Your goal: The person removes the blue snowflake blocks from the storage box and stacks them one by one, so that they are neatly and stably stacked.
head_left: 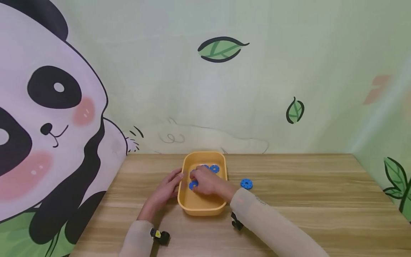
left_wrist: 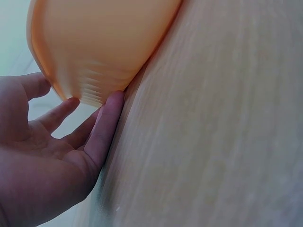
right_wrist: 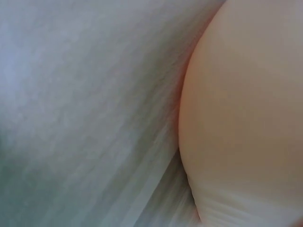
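A yellow plastic bin (head_left: pixel 205 207) stands on the table with several blue notched discs (head_left: pixel 214 169) inside. My right hand (head_left: pixel 207 181) reaches into it from the right, fingers curled, and pinches a blue disc (head_left: pixel 193 185) near the left inner wall. Part of that grip is hidden under the hand. Against the bin's outer left wall, my left hand (head_left: pixel 168 185) rests with loosely bent fingers. In the left wrist view, the fingertips of the left hand (left_wrist: pixel 57 146) touch the ribbed bin wall (left_wrist: pixel 94 52). Only the bin's outer wall (right_wrist: pixel 246 118) shows clearly in the right wrist view.
Another blue notched disc (head_left: pixel 246 184) lies on the wooden table (head_left: pixel 305 200) to the right of the bin. Behind the table stands a wall (head_left: pixel 257 89) printed with a panda and leaves. The bin reaches close to the table's back edge.
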`<act>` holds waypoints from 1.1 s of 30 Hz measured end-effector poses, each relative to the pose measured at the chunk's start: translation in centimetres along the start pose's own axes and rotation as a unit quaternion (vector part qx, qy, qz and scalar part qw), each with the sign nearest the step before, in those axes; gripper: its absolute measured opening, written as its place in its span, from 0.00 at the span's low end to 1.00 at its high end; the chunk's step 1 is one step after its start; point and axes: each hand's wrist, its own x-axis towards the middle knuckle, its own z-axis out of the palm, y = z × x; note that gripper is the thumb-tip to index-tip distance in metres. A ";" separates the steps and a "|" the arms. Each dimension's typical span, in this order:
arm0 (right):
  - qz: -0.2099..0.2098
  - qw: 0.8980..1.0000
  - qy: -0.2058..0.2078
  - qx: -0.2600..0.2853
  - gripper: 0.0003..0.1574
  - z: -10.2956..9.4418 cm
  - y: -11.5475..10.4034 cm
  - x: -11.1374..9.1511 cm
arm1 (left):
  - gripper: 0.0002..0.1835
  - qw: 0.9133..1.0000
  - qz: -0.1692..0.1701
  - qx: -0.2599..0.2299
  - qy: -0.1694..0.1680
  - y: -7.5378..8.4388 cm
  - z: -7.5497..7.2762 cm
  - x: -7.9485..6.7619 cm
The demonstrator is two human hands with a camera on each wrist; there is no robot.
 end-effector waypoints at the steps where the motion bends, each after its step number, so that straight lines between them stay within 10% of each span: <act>1: -0.001 1.000 0.002 -0.002 0.22 0.0 0.1 0.1 | 0.35 1.000 0.000 0.001 0.001 0.0 0.0 0.1; 33: -0.018 0.999 -0.018 -0.027 0.17 -0.2 -0.3 -0.1 | 0.32 1.000 -0.003 0.002 0.010 0.0 0.0 0.2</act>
